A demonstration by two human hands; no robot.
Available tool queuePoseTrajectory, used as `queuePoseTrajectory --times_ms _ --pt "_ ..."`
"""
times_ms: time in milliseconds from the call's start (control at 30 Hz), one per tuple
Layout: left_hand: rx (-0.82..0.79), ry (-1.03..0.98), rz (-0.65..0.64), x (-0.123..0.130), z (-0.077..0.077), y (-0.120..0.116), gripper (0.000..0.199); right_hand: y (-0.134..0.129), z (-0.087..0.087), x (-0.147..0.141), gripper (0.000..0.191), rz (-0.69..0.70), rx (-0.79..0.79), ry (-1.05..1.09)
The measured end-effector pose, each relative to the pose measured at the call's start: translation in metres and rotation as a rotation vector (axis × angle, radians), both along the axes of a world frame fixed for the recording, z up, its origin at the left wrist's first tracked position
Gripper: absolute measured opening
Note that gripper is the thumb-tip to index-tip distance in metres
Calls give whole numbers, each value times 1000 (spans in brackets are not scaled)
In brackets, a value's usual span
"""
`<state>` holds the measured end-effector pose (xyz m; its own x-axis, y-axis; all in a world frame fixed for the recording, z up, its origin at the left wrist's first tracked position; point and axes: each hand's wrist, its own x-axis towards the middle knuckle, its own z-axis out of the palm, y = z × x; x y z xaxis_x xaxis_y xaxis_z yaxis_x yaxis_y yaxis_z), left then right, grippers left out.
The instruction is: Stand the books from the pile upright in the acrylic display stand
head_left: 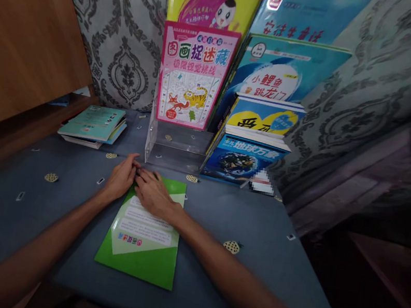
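Fingers [147, 182] gather at the far left corner of the green book [155, 267]

The book lies flat on the bench [206, 291], its printing upside down to the wearer, with the stand [177, 155] just beyond its far edge. The right hand [156, 199] rests palm down over the upper part of the cover, its fingers stretched out, close together, towards that corner. The left hand [121, 180] bends in from the side, fingers curled near the right hand's tips — whether they pinch the corner or only touch it, I cannot tell.

For good control, the right palm should bear down lightly and evenly, so the book doesn't skid or swing on the cloth. The left fingers are best used at the very edge, gently, since a hard squeeze could crease the glossy cover. Both forearms come in low and well apart, which should help steady the work. With the transparent stand and its pink book [198, 79] so near, small movements look safest. The stacked books [91, 123] lie farther off to the left.
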<state>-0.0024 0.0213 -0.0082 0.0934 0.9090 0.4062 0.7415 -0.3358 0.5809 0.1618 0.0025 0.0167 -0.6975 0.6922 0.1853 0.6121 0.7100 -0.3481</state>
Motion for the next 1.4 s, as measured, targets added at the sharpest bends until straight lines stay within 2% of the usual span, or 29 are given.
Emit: queuePoseTrajectory --times_ms 133,233,333,433,567,700,833,967,1300,1400 --pt "21 48 -24 0 -6 0 41 5 -9 2 31 5 -17 34" --pt "23 67 -32 0 -8 1 41 8 -13 8 41 22 -56 120" --pt "27 127 -47 2 -7 -1 39 12 -13 15 43 -11 -132 258" --pt "44 219 -65 4 -6 -3 38 15 -12 24 39 -25 -177 301" --pt "65 292 -58 7 -5 -5 33 14 -13 46 38 -72 -215 298" --pt "62 327 -47 9 -4 -5 30 7 -21 84 40 -118 -210 299" --pt "42 378 -54 10 -1 -7 28 -11 -27 117 40 -107 -165 258" --pt "32 427 -57 12 0 -9 28 -37 -22 129 45 -102 -140 151" --pt "57 487 -68 14 -1 -11 29 -108 -1 142 98 69 -211 -22" --pt "71 486 -81 14 -1 -11 27 -127 5 140 101 78 -242 -57"
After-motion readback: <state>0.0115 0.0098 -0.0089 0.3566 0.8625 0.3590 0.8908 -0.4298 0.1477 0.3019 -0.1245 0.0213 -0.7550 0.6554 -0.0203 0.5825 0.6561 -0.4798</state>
